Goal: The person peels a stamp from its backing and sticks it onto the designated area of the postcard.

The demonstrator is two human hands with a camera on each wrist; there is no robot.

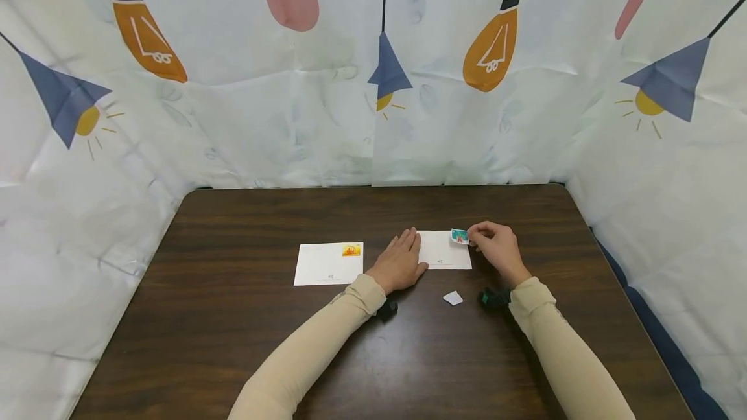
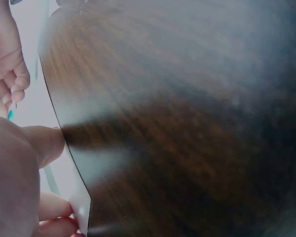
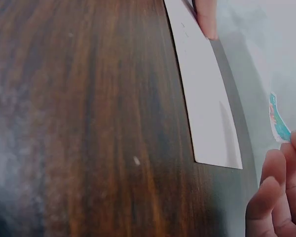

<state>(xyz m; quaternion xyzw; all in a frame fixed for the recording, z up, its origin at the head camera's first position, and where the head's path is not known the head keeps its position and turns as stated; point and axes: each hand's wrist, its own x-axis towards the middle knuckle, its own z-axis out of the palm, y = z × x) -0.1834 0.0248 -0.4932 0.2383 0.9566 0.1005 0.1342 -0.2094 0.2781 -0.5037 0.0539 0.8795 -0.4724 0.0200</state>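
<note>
My right hand [image 1: 496, 248] pinches a teal stamp [image 1: 459, 236] by its right edge, between thumb and fingertips. In the head view the stamp overlaps the top right corner of a white envelope [image 1: 440, 251]. In the right wrist view the stamp [image 3: 277, 120] looks slightly curved, and the envelope [image 3: 204, 94] lies flat on the table. My left hand [image 1: 399, 261] rests with extended fingers on the left edge of that envelope, its thumb [image 2: 49, 143] at the near edge.
Left of my left hand lies another white envelope [image 1: 323, 266] with an orange-yellow stamp [image 1: 351, 250] in its top right corner. A small white scrap of paper [image 1: 452, 298] sits between my forearms on the dark wooden table [image 1: 233, 329]. Patterned white curtains [image 1: 292, 128] surround the table.
</note>
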